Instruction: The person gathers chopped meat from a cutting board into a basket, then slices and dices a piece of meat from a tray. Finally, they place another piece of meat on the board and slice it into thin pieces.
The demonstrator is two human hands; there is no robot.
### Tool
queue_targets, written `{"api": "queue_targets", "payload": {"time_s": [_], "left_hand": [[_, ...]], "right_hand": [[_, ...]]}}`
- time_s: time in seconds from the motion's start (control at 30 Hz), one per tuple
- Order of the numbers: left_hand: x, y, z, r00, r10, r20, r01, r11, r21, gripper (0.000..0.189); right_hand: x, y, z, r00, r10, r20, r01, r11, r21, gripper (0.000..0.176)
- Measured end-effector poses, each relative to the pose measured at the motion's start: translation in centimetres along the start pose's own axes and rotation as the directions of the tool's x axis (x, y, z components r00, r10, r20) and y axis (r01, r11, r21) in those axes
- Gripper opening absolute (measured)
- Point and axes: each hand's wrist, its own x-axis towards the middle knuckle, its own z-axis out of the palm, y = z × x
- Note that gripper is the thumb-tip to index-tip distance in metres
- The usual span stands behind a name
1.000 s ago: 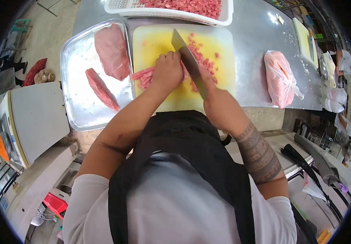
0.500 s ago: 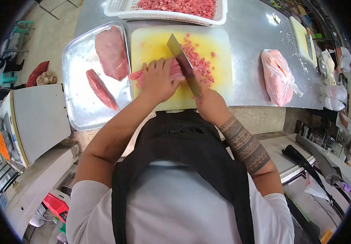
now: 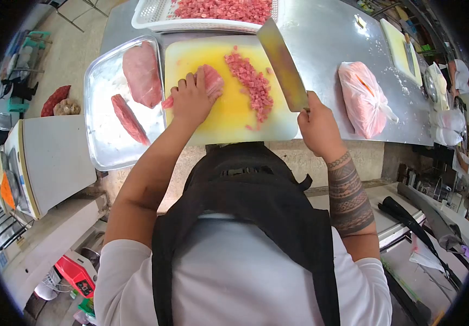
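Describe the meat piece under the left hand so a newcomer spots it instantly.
On the steel counter, find the yellow cutting board. At its left end the left hand presses a pink meat chunk. It is the only undiced piece on the board: the diced pile lies mid-board, the two slabs on the metal tray.

Steel tray at counter's left edge, bearing two raw meat slabs: broad one toward far end, narrow one nearer, apart. White perforated basket at far edge, filled with diced pink meat. Knotted pink plastic bag lying on bare steel counter, right side. Pale second cutting board beyond it. Red mesh sack on floor, far left.
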Motion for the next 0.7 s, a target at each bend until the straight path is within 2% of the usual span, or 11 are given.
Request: {"api": "queue_targets", "payload": {"time_s": [0.03,0.13,0.23,0.33,0.43,0.53,0.63,0.7], "left_hand": [[0.2,0.4,-0.5,0.998,-0.039,0.052,0.039,0.999,-0.011,0.089],[0.1,1.7,-0.6,0.970,0.089,-0.228,-0.099,0.994,-0.035,0.080],[3.5,4.2,-0.3,0.956,0.125,-0.265,-0.223,0.897,-0.381,0.065],[9.4,5.3,2.3,0.972,0.050,-0.227,-0.164,0.841,-0.515,0.054],[13.0,7.3,2.8,0.991,0.133,-0.007,-0.108,0.772,-0.626,0.052],[10.6,8.7,3.6,0.980,0.195,-0.046,-0.185,0.791,-0.583,0.051],[5.9,9.6,1.8,0.945,0.327,-0.006,-0.274,0.780,-0.563,0.050],[4.5,9.9,0.8,0.951,0.309,0.013,-0.247,0.785,-0.568,0.045]], "right_hand": [[-0.1,0.3,-0.4,0.999,0.032,0.008,-0.032,0.999,0.001,0.031],[-0.6,2.4,0.2,0.998,0.063,0.012,-0.064,0.997,0.043,0.030],[-1.3,3.3,1.6,0.994,0.114,-0.002,-0.112,0.978,0.174,0.026],[-1.7,3.8,3.1,0.994,0.112,-0.020,-0.108,0.984,0.140,0.030],[-1.4,3.2,4.1,0.983,0.182,0.037,-0.184,0.981,0.057,0.041],[-1.7,2.8,4.4,0.984,0.176,0.031,-0.179,0.972,0.150,0.053],[-2.8,3.7,5.3,0.993,0.112,-0.033,-0.099,0.959,0.266,0.055],[-3.8,4.1,5.3,0.991,0.134,-0.019,-0.121,0.941,0.315,0.053]]}}
